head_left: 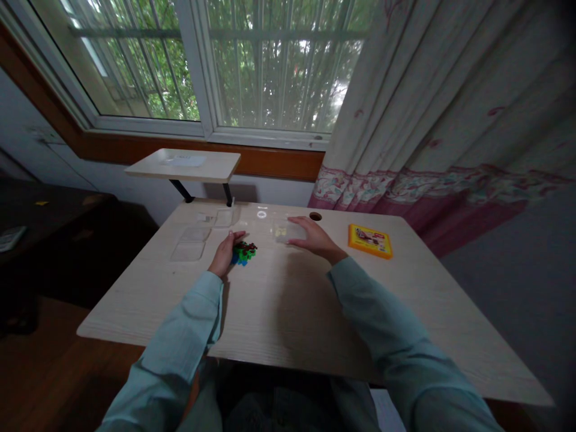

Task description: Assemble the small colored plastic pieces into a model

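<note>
My left hand (224,253) rests on its edge on the table, fingers stretched out and nothing visibly gripped. Against its palm side lies a small heap of green, blue and dark brown plastic pieces (245,254). A little to the right, my right hand (315,237) has its thumb and fingers around a small clear plastic box (291,231). Some pale yellow bits show inside that box. Whether the box touches the table is hard to tell.
Several clear containers and lids (188,250) lie left of my left hand. A flat yellow case (369,240) with a picture sits at the right. Behind, a raised shelf (189,167) carries a paper. The table (288,324) has a round hole (315,216) near its back edge.
</note>
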Motion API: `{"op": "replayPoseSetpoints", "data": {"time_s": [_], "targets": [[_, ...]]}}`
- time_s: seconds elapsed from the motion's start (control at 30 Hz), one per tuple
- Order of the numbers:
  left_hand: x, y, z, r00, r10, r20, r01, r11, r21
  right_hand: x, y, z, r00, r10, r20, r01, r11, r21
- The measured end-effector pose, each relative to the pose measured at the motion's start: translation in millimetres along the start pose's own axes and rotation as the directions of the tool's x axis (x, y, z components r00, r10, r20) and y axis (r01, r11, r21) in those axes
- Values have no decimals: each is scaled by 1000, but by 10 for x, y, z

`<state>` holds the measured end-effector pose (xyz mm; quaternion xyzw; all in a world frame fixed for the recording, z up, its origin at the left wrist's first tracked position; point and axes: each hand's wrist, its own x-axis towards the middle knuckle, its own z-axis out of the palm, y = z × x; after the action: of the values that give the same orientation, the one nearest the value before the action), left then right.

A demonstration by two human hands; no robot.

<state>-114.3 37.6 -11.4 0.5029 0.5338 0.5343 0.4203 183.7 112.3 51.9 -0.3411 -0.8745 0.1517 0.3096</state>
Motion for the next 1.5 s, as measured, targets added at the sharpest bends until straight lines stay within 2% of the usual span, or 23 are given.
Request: {"op": "replayPoseSetpoints", "data": {"time_s": [0.07,0.17,0.27,0.37,0.73,0.93,1.13,1.37,1.5], "targets": [[-3,21,-18,999,39,-37,-37,998,49,82,-90,203,1000,-18,-11,19,998,54],[-13,69,-59,982,175,-78,-159,972,174,184,-209,477,999,-47,-21,49,992,120],[-26,117,-107,957,288,-28,-273,930,246,267,-315,670,995,-83,-49,90,982,167],[-30,136,-156,945,324,40,-322,903,285,327,-396,765,994,-96,-56,106,970,220],[7,66,-210,964,258,65,-265,944,195,357,-391,916,991,-120,-58,131,963,237],[9,65,-210,970,241,27,-241,949,204,368,-480,884,972,-218,-89,230,960,159],[14,31,-208,969,245,-9,-241,958,158,354,-597,850,961,-270,-57,273,961,54],[21,20,-210,974,223,39,-225,972,71,321,-722,843,981,-191,-43,191,982,-3],[21,25,-188,978,207,13,-207,977,55,305,-767,864,985,-167,-44,166,986,-20]]}}
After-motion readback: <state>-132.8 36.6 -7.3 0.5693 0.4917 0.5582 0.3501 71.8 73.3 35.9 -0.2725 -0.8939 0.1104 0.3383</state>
